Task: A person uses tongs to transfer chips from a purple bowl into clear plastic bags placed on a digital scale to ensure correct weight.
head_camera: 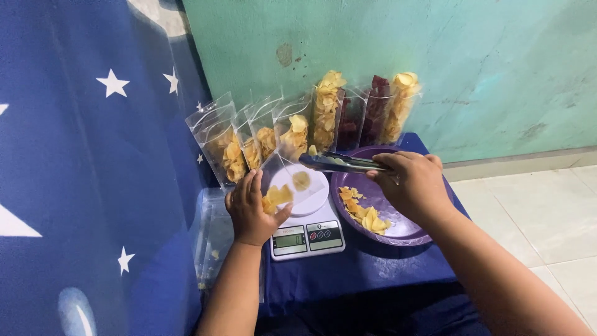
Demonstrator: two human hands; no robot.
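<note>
The left hand [250, 208] is gripping a clear pouch [283, 186] partly filled with yellow chips, tilting it over the white kitchen scale [305, 231], while the right hand [413, 183] is closing around metal tongs [339, 162] whose tips are pointing at the pouch's mouth. The scale is sitting near the front edge of the blue-covered table [367, 264], just beside a purple plate [404, 230] holding loose chips. Filled pouches [311, 121] are standing along the table's back edge.

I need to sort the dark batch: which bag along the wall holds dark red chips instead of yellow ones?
The dark red bag, second from the right end of the row; the other bags hold yellow chips.
</note>
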